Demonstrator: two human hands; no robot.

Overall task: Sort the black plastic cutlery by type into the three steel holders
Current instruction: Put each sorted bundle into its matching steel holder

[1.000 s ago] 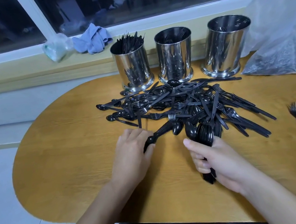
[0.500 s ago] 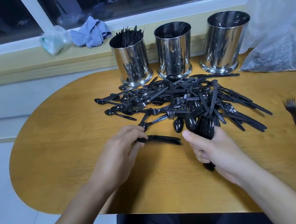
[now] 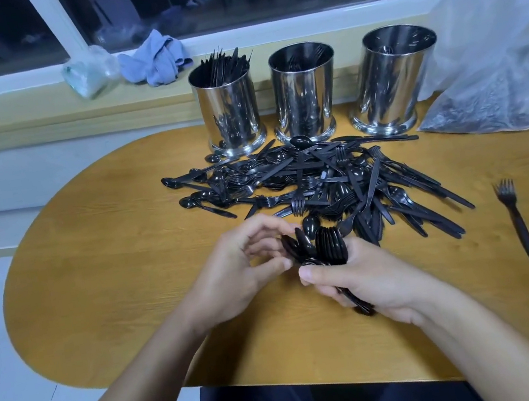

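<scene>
Near the table's front edge, at about 6 o'clock from the heap, the right hand (image 3: 369,280) is gripping a bundle of spoons (image 3: 331,248), fingers and thumb curling round the handles while the nested bowls are fanning out above the thumb. The left hand (image 3: 233,274) is meeting it from 9 o'clock, its fingers loosely bent and its fingertips (image 3: 283,263) pinching another couple of spoons (image 3: 293,247) against the bundle's near side. To do this step well, the new bowls should probably be nesting the same way as the rest, handles lining up before the right grip is closing over them, or the stack may be splaying. Beyond the hands, at 12 o'clock, the unsorted pile of cutlery (image 3: 322,180) is lying on the wooden table (image 3: 99,261). Farther back the three holders are standing in a row: the left holder (image 3: 228,109) bristling with what look like knives, the middle holder (image 3: 305,93) and the right holder (image 3: 392,76) showing little inside. A single fork (image 3: 516,223) is lying apart at 3 o'clock.
</scene>
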